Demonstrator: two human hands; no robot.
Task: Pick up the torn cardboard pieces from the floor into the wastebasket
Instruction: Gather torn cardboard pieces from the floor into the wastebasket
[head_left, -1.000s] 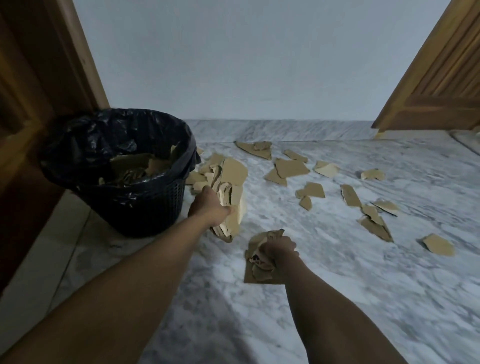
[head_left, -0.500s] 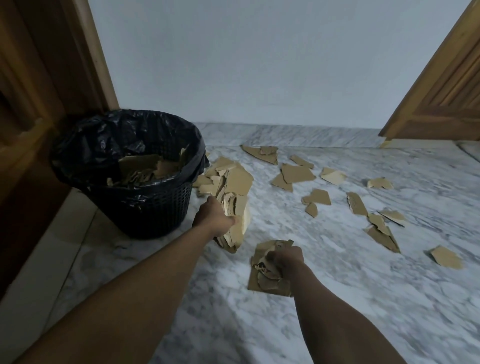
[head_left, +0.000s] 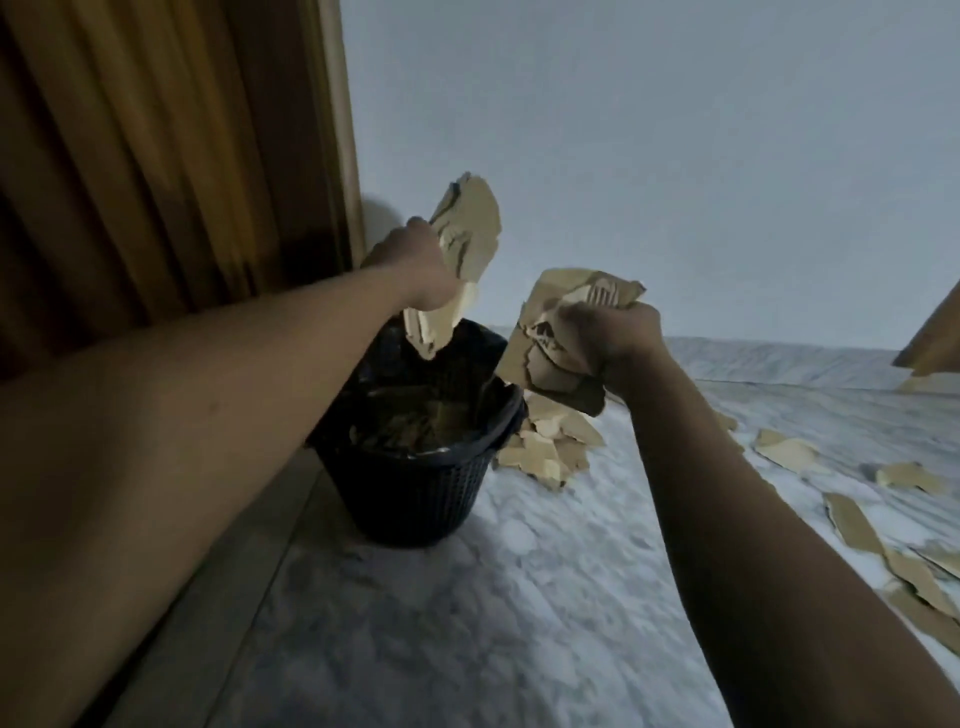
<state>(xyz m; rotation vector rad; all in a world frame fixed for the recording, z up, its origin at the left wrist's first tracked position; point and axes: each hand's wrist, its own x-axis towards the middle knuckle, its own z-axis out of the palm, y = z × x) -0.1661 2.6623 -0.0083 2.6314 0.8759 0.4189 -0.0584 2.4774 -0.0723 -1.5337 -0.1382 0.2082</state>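
Note:
My left hand (head_left: 415, 265) grips a bundle of torn cardboard pieces (head_left: 467, 228), held upright in the air right over the black wastebasket (head_left: 415, 499). My right hand (head_left: 613, 338) grips a second crumpled bundle of cardboard (head_left: 550, 343) just above the basket's right rim. The basket has a black bag liner and brown cardboard lies inside it. A small heap of loose pieces (head_left: 550, 447) lies on the marble floor against the basket's right side.
Several more torn pieces (head_left: 789, 452) are scattered on the marble floor (head_left: 519, 597) to the right. A wooden door (head_left: 156, 156) stands at the left, right behind the basket. A pale wall (head_left: 675, 156) runs behind. Another wooden door corner (head_left: 935, 343) shows at far right.
Both hands rose from the floor with their cardboard bundles and moved left over the wastebasket. The camera swung toward the basket.

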